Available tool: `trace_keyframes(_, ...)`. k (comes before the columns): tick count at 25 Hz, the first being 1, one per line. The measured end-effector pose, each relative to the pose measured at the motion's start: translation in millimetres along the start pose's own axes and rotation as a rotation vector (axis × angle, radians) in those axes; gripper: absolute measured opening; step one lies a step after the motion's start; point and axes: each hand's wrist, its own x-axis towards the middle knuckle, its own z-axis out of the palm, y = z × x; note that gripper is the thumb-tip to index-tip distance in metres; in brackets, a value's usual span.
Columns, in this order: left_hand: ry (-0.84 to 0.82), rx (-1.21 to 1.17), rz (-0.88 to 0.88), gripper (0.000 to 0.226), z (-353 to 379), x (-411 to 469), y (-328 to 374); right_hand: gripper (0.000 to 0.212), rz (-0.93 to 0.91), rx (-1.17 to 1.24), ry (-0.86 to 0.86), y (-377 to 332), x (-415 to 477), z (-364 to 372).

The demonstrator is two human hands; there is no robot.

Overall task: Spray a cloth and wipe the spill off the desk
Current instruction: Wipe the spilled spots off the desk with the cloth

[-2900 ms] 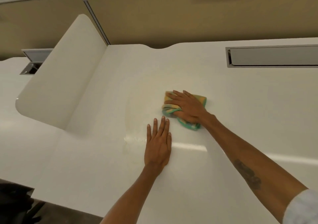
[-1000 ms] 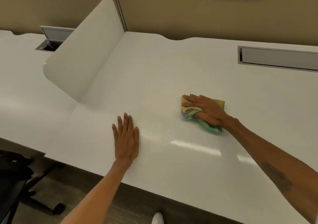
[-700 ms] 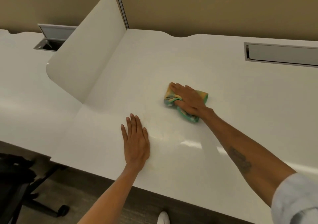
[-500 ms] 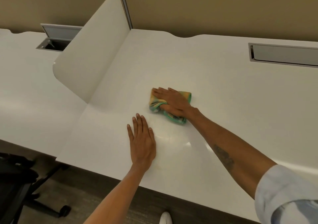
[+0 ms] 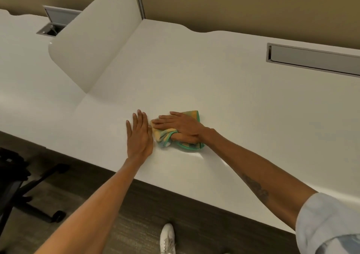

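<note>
A yellow and green cloth (image 5: 165, 137) lies bunched on the white desk (image 5: 224, 97), close to its front edge. My right hand (image 5: 182, 127) presses down on the cloth, fingers spread over it and thumb tucked into its folds. My left hand (image 5: 139, 134) rests flat on the desk just left of the cloth, fingers together and almost touching it. A faint wet sheen (image 5: 187, 156) shows on the desk in front of the cloth. No spray bottle is in view.
A white curved divider panel (image 5: 91, 39) rises at the left. A closed metal cable hatch (image 5: 313, 58) sits at the back right, an open one (image 5: 52, 22) at the back left. A black chair base (image 5: 35, 195) stands on the floor at left, near my white shoe (image 5: 167, 238).
My right hand has slid the cloth left and toward the desk's front edge, until it lies beside my left hand. The left hand stays flat on the desk.
</note>
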Motion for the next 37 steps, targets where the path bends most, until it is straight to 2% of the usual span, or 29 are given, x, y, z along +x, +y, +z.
trace_keyframes(5,0.023,-0.01,-0.155,0.055,11,-11,27,0.053,-0.075,0.07,-0.014,7,-68,4)
trace_keyframes(10,0.028,-0.021,-0.142,0.055,15,-13,27,0.048,-0.009,0.14,0.061,43,-164,-4)
trace_keyframes(13,0.038,0.026,-0.153,0.055,17,-13,26,0.049,0.135,0.141,0.17,77,-236,-18)
trace_keyframes(16,0.055,0.058,-0.149,0.056,21,-13,26,0.052,0.384,0.15,0.289,105,-311,-29)
trace_keyframes(20,0.064,0.077,-0.145,0.055,21,-12,27,0.057,0.708,0.143,0.445,94,-375,-19)
trace_keyframes(23,0.07,0.087,-0.141,0.055,20,-13,31,0.064,1.028,0.125,0.595,62,-354,-2)
trace_keyframes(25,0.068,0.084,-0.133,0.055,18,-14,33,0.061,1.217,0.076,0.642,37,-317,10)
trace_keyframes(27,0.073,0.095,-0.127,0.055,17,-15,35,0.062,1.284,0.037,0.644,11,-274,22)
trace_keyframes(31,0.048,0.087,-0.123,0.055,12,-17,34,0.074,1.216,0.027,0.596,-34,-181,34)
trace_keyframes(34,0.039,0.076,-0.085,0.054,7,-18,26,0.07,1.109,0.058,0.556,-54,-118,34)
trace_keyframes(37,0.018,0.118,0.04,0.052,-8,-17,3,0.067,0.93,0.073,0.476,-69,-67,37)
